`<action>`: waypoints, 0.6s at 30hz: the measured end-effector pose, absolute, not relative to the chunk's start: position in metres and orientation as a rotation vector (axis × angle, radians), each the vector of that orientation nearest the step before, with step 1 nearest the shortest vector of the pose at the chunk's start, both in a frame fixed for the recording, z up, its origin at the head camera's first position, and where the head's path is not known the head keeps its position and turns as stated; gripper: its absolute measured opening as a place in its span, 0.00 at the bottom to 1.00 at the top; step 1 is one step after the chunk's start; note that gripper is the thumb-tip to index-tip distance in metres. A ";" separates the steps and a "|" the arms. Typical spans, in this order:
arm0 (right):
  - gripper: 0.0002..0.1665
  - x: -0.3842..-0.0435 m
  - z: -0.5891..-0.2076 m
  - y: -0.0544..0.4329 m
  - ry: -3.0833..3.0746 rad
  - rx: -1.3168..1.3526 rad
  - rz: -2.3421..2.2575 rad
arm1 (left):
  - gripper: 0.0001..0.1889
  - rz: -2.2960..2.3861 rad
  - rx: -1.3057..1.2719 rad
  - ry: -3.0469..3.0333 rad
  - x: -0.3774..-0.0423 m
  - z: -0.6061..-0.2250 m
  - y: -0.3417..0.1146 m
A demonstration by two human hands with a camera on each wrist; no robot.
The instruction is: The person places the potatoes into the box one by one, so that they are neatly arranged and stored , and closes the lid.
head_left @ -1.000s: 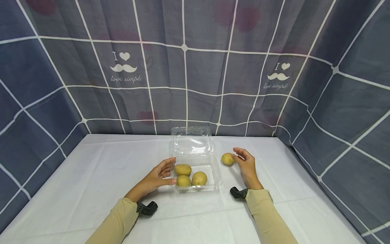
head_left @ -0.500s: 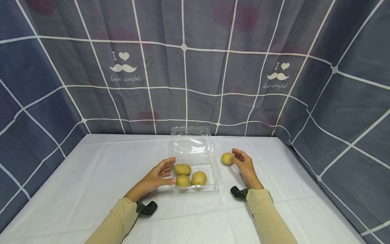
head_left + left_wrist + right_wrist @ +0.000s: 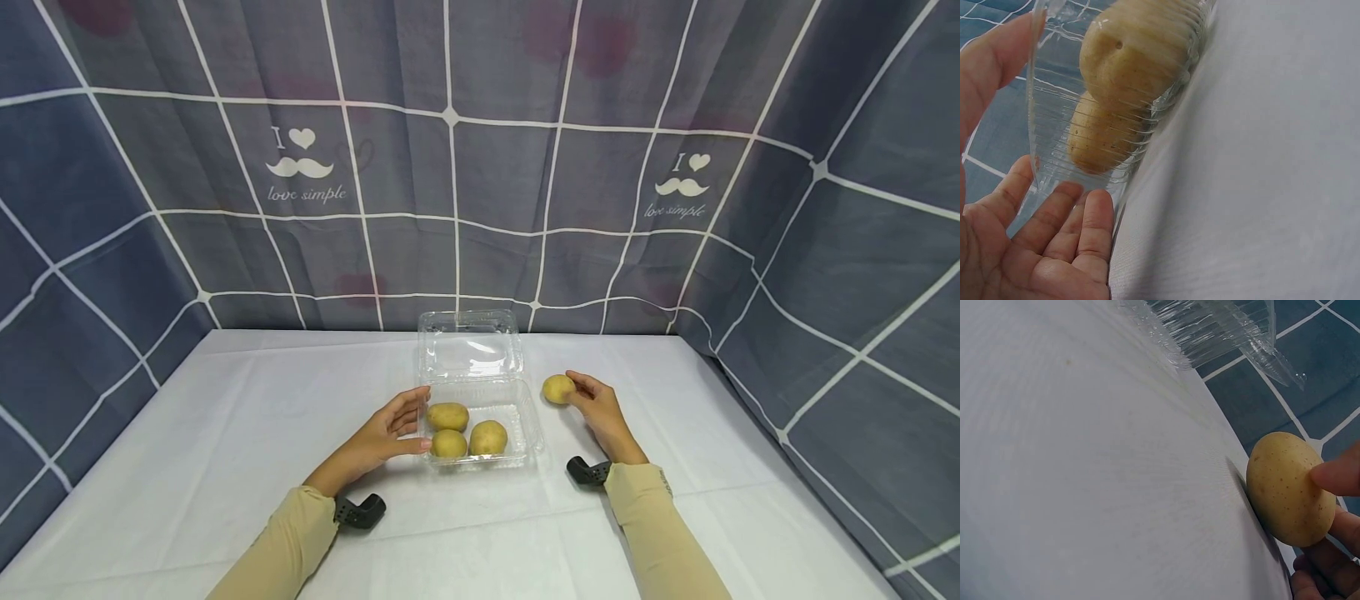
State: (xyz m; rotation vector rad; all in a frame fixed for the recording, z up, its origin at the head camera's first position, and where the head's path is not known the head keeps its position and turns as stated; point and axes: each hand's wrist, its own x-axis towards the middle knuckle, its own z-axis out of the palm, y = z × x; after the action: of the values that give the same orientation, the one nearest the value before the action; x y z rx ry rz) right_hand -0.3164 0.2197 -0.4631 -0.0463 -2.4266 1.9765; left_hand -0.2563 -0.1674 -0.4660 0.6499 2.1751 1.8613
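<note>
Just right of centre in the head view, the right hand (image 3: 600,410) has its fingertips on the loose potato (image 3: 558,389), which lies on the white tablecloth (image 3: 225,433) beside the clear clamshell box (image 3: 525,433). The right wrist view shows one fingertip (image 3: 1337,475) pressed against the potato's (image 3: 1288,487) side and other fingers below it, so the fingers are closing round it, but the potato looks to be resting on the cloth; whether the grip is firm I cannot tell. At lower centre, the left hand (image 3: 382,437) rests with straight, relaxed fingers against the left wall of the box, bracing it without clasping; the left wrist view shows the palm and fingers (image 3: 1085,231) along the ribbed plastic (image 3: 1054,125). Three potatoes (image 3: 448,416) already lie in the tray, crowded toward its left, and the lid (image 3: 468,346) stands open behind. As a judgement, the risks are these: a shallow fingertip hold could let the round potato roll away across the cloth; the light box could slide or tip if the bracing hand eases; and a potato dropped in could jostle the others or catch the thin rim.
</note>
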 end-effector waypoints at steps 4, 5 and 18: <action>0.33 -0.315 -0.464 0.220 -2.398 -0.015 1.998 | 0.49 1.867 0.646 2.171 -0.257 -0.466 -0.168; 0.33 -0.315 -0.464 0.220 -2.395 -0.016 1.996 | 0.49 1.867 0.645 2.172 -0.257 -0.466 -0.168; 0.33 -0.314 -0.467 0.221 -2.365 0.011 1.928 | 0.49 1.863 0.638 2.175 -0.256 -0.466 -0.167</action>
State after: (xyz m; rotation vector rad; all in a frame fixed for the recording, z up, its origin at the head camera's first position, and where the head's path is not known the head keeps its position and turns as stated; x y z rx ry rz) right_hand -0.3139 0.2208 -0.4665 0.0112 -2.3650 1.9281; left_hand -0.2564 -0.1675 -0.4658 0.6381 2.1750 1.8635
